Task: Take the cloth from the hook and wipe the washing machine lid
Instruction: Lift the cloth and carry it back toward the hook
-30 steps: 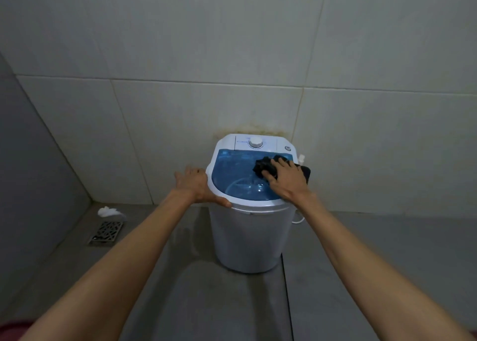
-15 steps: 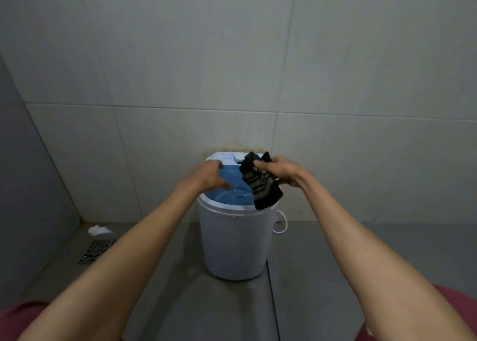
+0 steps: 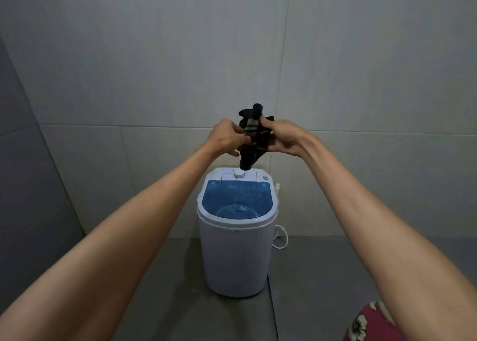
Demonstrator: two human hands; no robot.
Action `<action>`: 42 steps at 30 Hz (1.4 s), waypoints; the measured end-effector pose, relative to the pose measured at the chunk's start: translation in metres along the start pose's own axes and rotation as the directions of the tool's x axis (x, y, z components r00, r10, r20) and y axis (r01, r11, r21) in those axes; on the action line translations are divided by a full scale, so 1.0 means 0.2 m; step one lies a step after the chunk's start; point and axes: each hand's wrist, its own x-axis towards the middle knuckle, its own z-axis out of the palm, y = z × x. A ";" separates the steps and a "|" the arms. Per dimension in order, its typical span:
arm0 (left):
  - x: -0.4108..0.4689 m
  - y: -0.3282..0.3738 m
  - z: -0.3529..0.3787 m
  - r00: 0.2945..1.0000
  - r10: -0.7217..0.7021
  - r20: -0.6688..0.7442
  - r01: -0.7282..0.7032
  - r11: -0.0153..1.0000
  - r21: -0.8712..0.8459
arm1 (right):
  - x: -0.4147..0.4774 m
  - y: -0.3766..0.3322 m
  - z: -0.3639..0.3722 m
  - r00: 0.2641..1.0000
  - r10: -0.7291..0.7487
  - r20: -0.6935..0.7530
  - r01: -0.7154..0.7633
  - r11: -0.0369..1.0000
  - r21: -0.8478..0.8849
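A small white washing machine (image 3: 236, 258) stands on the grey floor against the tiled wall. Its translucent blue lid (image 3: 237, 198) is closed, with a white dial (image 3: 239, 174) on the panel behind it. A black cloth with tan stripes (image 3: 252, 139) hangs in the air above the dial. My left hand (image 3: 225, 137) and my right hand (image 3: 282, 138) both grip the cloth, held up in front of the wall, well above the lid. No hook is in view.
A white cord (image 3: 280, 238) loops on the floor at the machine's right side. A grey side wall (image 3: 33, 186) closes the left. Red floral fabric (image 3: 369, 322) shows at the bottom right corner. Grey floor tiles (image 3: 322, 276) surround the machine.
My right hand lifted the cloth off the lid and raised it. My left hand left the machine's rim and joined it on the cloth. Both hands now hold it above the machine.
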 end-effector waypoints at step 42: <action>0.39 -0.08 -0.07 0.952 0.298 -0.067 -0.258 0.903 0.344 | 0.15 -0.06 -0.30 0.931 -0.321 -0.177 0.071 0.632 -0.771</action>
